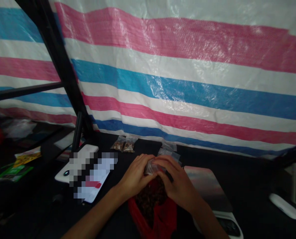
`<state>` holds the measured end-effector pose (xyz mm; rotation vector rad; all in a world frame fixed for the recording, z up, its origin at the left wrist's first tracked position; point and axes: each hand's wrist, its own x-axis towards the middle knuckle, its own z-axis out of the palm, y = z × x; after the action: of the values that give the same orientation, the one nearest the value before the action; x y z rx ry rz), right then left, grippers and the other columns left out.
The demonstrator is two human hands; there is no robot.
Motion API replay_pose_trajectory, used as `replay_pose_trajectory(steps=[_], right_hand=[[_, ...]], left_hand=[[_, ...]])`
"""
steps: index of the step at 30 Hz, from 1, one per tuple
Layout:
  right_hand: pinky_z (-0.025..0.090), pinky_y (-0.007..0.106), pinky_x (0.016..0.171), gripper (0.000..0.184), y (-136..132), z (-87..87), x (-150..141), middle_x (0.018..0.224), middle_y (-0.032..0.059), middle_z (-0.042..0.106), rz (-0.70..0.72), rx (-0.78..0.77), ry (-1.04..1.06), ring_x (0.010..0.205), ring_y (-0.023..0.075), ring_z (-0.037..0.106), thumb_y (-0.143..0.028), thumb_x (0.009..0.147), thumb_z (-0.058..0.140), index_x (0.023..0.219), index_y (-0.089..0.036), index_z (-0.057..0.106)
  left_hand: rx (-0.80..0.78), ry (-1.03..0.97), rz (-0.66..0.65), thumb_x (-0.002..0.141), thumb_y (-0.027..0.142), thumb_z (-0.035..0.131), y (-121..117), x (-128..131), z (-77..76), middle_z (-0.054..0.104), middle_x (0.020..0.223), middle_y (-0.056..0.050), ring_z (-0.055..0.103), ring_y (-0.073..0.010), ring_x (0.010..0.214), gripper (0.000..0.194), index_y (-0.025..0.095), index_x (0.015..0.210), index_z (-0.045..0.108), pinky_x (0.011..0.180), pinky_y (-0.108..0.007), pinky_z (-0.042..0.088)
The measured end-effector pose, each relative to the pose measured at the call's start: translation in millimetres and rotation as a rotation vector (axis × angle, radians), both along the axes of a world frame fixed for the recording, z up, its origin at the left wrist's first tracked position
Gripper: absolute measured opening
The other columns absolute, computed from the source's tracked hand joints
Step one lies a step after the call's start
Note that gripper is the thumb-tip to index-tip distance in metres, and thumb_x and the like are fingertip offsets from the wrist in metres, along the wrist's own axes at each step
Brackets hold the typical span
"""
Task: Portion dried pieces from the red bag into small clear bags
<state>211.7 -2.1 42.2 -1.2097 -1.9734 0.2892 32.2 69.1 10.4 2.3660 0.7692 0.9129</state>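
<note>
My left hand point(135, 176) and my right hand point(178, 184) meet over a small clear plastic bag point(151, 166), with the fingers of both pinched on it. Right below them lies an open red bag point(163, 217) full of dark brown loose bits. What is inside the small bag is hidden by my fingers.
Two small filled clear bags point(124, 144) and some empty ones point(169, 151) lie by the striped tarp wall. A scale with a metal plate point(207, 189) stands to the right, a white device point(284, 205) farther right. A white box point(85, 166) lies left, beside a black frame post point(60, 66).
</note>
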Motion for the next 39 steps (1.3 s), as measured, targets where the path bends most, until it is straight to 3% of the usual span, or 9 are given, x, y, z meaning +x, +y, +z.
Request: replay_pose_trajectory(steps=[6, 9, 12, 17, 21, 26, 31, 35, 39], right_hand=[[0.049, 0.035, 0.100, 0.027, -2, 1.9, -3, 0.121, 0.0055, 0.064, -0.102, 0.130, 0.068, 0.114, 0.0203, 0.062, -0.017, 0.099, 0.052, 0.122, -0.028, 0.058], [0.052, 0.036, 0.092, 0.024, -3, 3.6, 0, 0.113, 0.0059, 0.065, -0.225, 0.153, 0.151, 0.104, 0.0216, 0.064, -0.022, 0.098, 0.054, 0.121, -0.027, 0.058], [0.052, 0.035, 0.089, 0.023, -2, 3.8, 4, 0.109, 0.0052, 0.067, -0.212, 0.136, 0.144, 0.098, 0.0214, 0.065, -0.024, 0.099, 0.052, 0.121, -0.027, 0.058], [0.049, 0.037, 0.093, 0.024, -3, 5.8, 4, 0.115, 0.0071, 0.070, -0.091, 0.091, 0.008, 0.107, 0.0236, 0.065, -0.022, 0.099, 0.052, 0.122, -0.025, 0.059], [0.047, 0.037, 0.092, 0.025, -8, 13.7, -2, 0.108, 0.0056, 0.070, 0.040, -0.080, -0.126, 0.103, 0.0232, 0.063, -0.010, 0.091, 0.054, 0.110, -0.024, 0.063], [0.046, 0.031, 0.082, 0.040, -14, 18.1, -2, 0.093, 0.0021, 0.067, 0.141, -0.299, -0.261, 0.091, 0.0198, 0.062, 0.009, 0.067, 0.048, 0.089, -0.022, 0.062], [0.046, 0.031, 0.083, 0.036, -11, 13.2, 4, 0.099, 0.0037, 0.067, 0.099, -0.325, -0.245, 0.093, 0.0199, 0.063, 0.005, 0.074, 0.050, 0.095, -0.021, 0.062], [0.045, 0.036, 0.094, 0.032, -6, 14.7, 9, 0.112, 0.0075, 0.067, 0.011, -0.264, -0.200, 0.106, 0.0226, 0.062, -0.003, 0.086, 0.051, 0.110, -0.021, 0.062], [0.046, 0.033, 0.090, 0.034, -8, 23.7, 14, 0.111, 0.0066, 0.064, -0.049, -0.186, -0.169, 0.103, 0.0213, 0.061, -0.001, 0.082, 0.048, 0.106, -0.022, 0.058]], left_hand=[[-0.072, -0.066, -0.011, 0.092, 0.038, 0.066, 10, -11, 13.1, 0.068, 0.114, -0.008, 0.064, -0.0238, 0.105, 0.035, 0.021, 0.122, 0.057, 0.094, -0.037, 0.049], [-0.154, -0.141, 0.069, 0.094, 0.039, 0.062, 17, -21, 25.4, 0.068, 0.102, -0.004, 0.065, -0.0201, 0.092, 0.031, 0.021, 0.119, 0.057, 0.084, -0.032, 0.050], [-0.205, -0.199, 0.183, 0.096, 0.041, 0.055, 17, -34, 36.7, 0.066, 0.095, -0.003, 0.063, -0.0188, 0.086, 0.025, 0.021, 0.111, 0.057, 0.080, -0.031, 0.049], [-0.385, -0.105, 0.398, 0.097, 0.050, 0.049, -18, -51, 33.0, 0.065, 0.087, -0.002, 0.062, -0.0215, 0.081, 0.029, 0.021, 0.102, 0.054, 0.077, -0.034, 0.048], [-0.601, -0.051, 0.302, 0.093, 0.043, 0.056, -61, -47, 9.7, 0.067, 0.092, -0.004, 0.066, -0.0225, 0.084, 0.024, 0.022, 0.103, 0.053, 0.077, -0.034, 0.051], [-0.564, -0.167, 0.419, 0.090, 0.032, 0.056, -77, -36, -8.9, 0.066, 0.085, -0.002, 0.065, -0.0217, 0.076, 0.012, 0.023, 0.098, 0.052, 0.069, -0.032, 0.051], [-0.446, -0.153, 0.504, 0.090, 0.025, 0.053, -64, -36, -1.4, 0.065, 0.081, -0.002, 0.066, -0.0227, 0.074, 0.005, 0.024, 0.095, 0.053, 0.067, -0.033, 0.051], [-0.240, 0.016, 0.353, 0.087, 0.024, 0.059, -53, -31, 14.1, 0.064, 0.095, -0.005, 0.064, -0.0256, 0.091, 0.008, 0.023, 0.094, 0.055, 0.078, -0.037, 0.050], [-0.307, 0.143, 0.184, 0.077, 0.010, 0.059, -25, -20, 18.8, 0.064, 0.088, -0.002, 0.063, -0.0221, 0.082, 0.019, 0.023, 0.090, 0.054, 0.071, -0.031, 0.044]])
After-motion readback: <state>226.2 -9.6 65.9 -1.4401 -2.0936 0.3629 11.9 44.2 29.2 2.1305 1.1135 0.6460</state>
